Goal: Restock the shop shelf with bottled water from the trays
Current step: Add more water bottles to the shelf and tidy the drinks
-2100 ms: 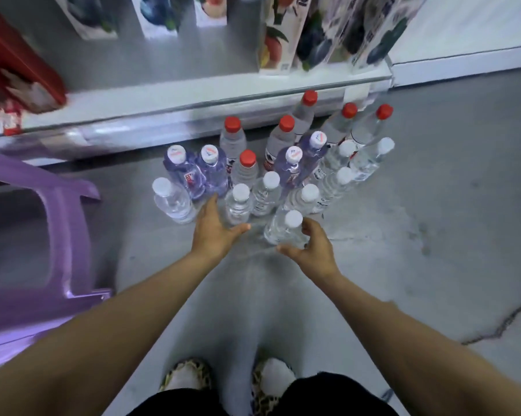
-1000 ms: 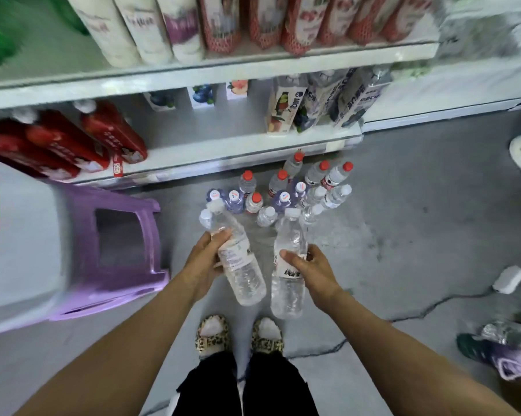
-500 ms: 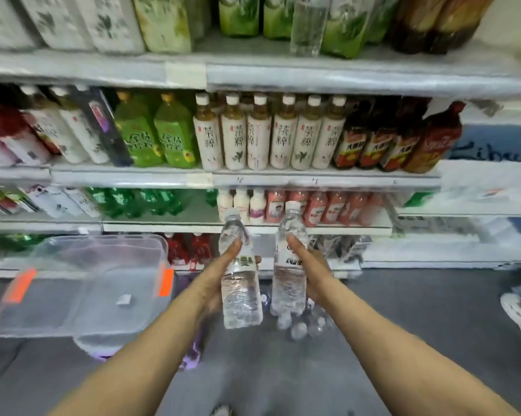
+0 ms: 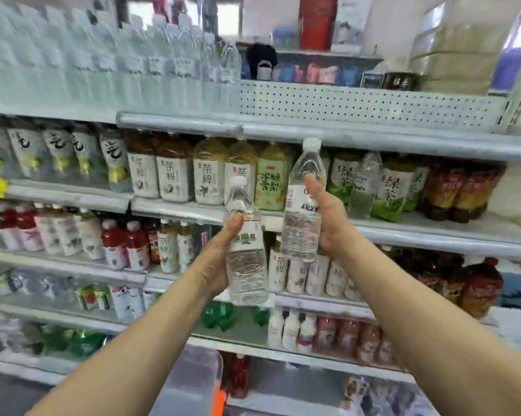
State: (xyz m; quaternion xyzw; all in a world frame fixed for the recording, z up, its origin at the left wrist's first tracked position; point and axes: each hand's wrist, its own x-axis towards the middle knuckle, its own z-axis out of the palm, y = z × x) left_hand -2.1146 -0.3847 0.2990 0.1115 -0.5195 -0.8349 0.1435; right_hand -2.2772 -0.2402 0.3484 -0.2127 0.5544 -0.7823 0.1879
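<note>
**Two water bottles held up in front of the drink shelves**

Nearest to the camera, at the bottom edge, there is a clear plastic box (image 4: 190,382) with an orange part on its right side. Both bare forearms reach forward above it.

The left hand (image 4: 215,262) grips a small water bottle (image 4: 247,271) from the left side. The thumb lies across the front, just above the label, and the fingers are hidden behind the bottle. The bottle stands almost upright and has a white cap.

The right hand (image 4: 331,217) grips a taller water bottle (image 4: 299,232) from the right side, with the thumb on the upper part of the body. This one is held higher and leans a little to the right. The two bottles are near each other, but I cannot tell whether they touch. Neither bottle rests on a shelf.

Behind the hands are several shelves full of drinks. Tea bottles (image 4: 175,178) with pale labels stand on the level behind the caps, and dark red bottles (image 4: 463,187) stand at the right end of that level.

Higher and farther is the top shelf (image 4: 313,130), with a perforated back panel (image 4: 358,99). On its left part stands a dense row of clear water bottles (image 4: 118,67), which is blurred.
</note>
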